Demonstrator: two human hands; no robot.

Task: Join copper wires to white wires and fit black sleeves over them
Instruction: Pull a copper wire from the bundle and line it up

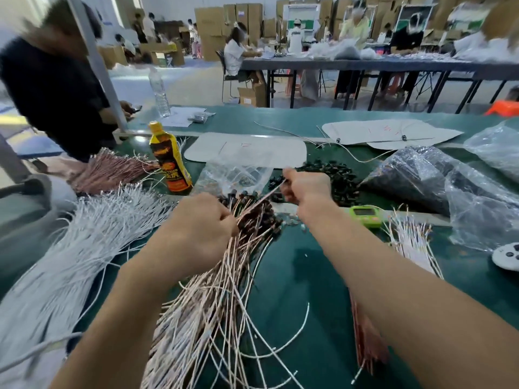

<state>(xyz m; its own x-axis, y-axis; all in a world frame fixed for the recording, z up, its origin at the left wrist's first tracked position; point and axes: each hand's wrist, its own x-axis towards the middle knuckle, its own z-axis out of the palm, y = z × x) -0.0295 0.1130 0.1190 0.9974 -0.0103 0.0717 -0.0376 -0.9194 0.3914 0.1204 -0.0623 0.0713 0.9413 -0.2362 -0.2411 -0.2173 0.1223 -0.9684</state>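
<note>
Left grip (202, 228) clenched round light, likely floppy copper wires (202, 304); right grip (306, 186) pinched one strand's (261, 199) end just beyond it.

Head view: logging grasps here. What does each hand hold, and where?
The left hand grips the copper wire bundle just below its black-sleeved ends; the right hand pinches a single wire near its upper end.

Matt green tabletop (323, 276), glossy clear plastic bags (463, 197), shiny copper wires (202, 304), smooth white-sheathed wires (70, 262).
</note>
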